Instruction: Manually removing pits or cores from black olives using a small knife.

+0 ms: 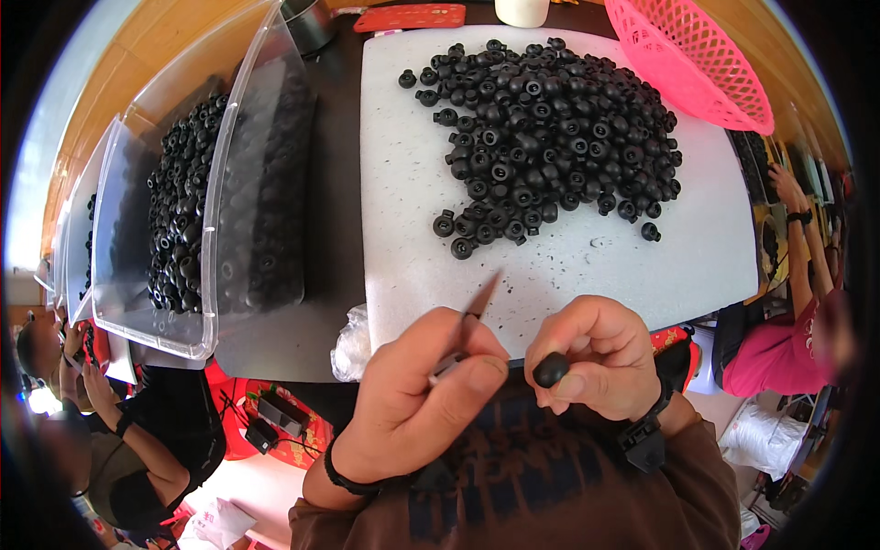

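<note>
My left hand (417, 399) is closed around a small knife (482, 297), whose narrow pointed blade slants up and away past my fingers. Most of its handle is hidden in the grip. To the right, my right hand (605, 357) pinches a round black part (551, 369) between thumb and fingers, apart from the blade. Both hands are at the near edge of a white foam sheet (412, 284). On the sheet's far half lies a heap of black round parts with ring-shaped openings (559, 128). A single loose part (650, 232) sits at the heap's near right.
A clear plastic bin (213, 229) of similar black parts stands left on the dark table (335, 211). A pink basket (683, 55) overlaps the sheet's far right corner. Crumpled clear plastic (351, 346) lies by the near left corner. Other people work at both sides.
</note>
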Demonstrator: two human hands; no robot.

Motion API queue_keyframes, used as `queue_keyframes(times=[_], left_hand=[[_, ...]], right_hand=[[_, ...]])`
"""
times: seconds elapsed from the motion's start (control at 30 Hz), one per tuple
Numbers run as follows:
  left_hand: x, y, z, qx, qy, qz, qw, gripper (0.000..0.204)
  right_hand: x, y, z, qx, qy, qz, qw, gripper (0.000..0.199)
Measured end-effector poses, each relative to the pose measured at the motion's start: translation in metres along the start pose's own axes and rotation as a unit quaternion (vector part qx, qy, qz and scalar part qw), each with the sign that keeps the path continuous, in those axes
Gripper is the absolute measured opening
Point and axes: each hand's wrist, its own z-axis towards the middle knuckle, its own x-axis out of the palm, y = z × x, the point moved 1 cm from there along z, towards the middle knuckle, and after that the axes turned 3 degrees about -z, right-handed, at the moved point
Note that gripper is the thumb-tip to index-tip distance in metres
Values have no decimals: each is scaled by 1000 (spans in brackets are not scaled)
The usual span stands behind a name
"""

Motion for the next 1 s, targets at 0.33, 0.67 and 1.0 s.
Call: queue_keyframes(times=[0.33,0.67,1.0], left_hand=[[5,5,3,-28,63,-9,998,11],[-16,43,18,-112,14,-338,934,12],[-21,38,10,-58,-15,-287,956,17]], right_hand=[[8,-4,0,-9,-24,-24,999,20],[31,13,39,-84,-70,-129,986,21],[106,30,131,-152,53,-303,939,57]])
